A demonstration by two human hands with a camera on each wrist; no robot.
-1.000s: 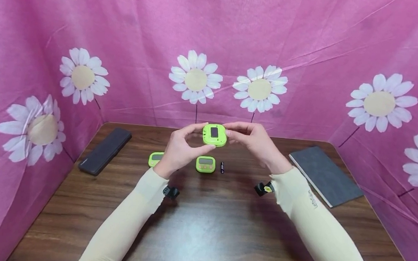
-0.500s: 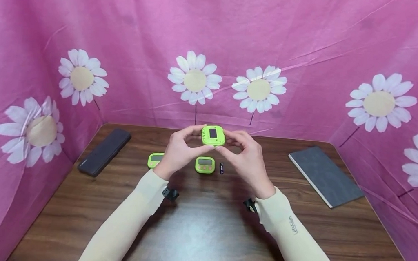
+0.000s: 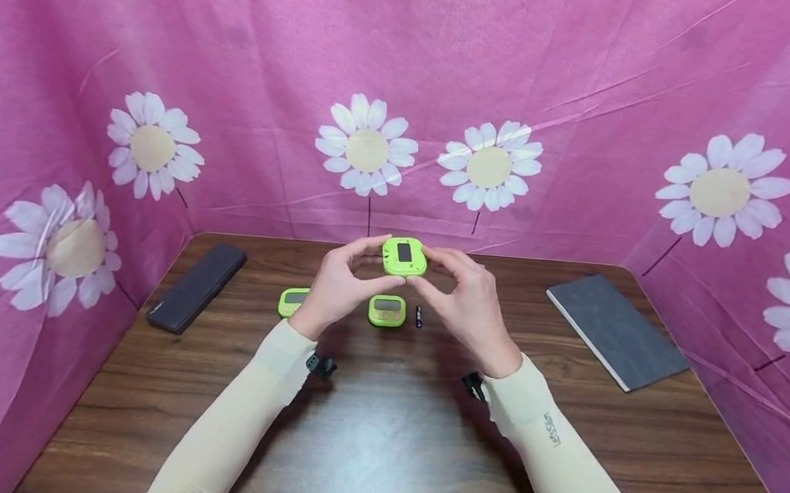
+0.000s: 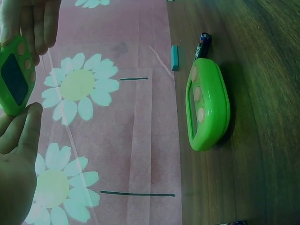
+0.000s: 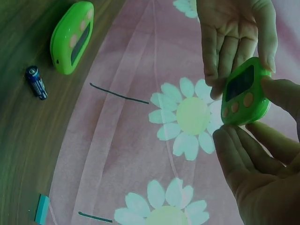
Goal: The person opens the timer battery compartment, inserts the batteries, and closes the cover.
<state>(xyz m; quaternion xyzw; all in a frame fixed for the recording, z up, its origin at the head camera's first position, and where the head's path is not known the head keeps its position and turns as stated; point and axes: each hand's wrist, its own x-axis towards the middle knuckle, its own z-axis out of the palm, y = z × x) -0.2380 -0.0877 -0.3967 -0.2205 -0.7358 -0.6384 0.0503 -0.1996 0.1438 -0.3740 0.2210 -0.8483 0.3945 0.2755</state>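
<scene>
Left hand (image 3: 338, 282) grips a green device (image 3: 405, 257); right hand (image 3: 471, 300) grips its opposite side.

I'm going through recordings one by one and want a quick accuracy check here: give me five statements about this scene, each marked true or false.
1. The left hand and right hand both grip a lime-green, rounded-square plastic device. True.
2. Its dark rectangular screen faces the head camera. False: the back faces that camera.
3. A small dark-blue cylindrical battery lies on the brown wood-grain table. True.
4. In the head view, a flat dark-grey notebook lies on the table's left side. False: the notebook lies on the right.
5. In the head view, the left hand partly hides another lime-green device. True.
</scene>
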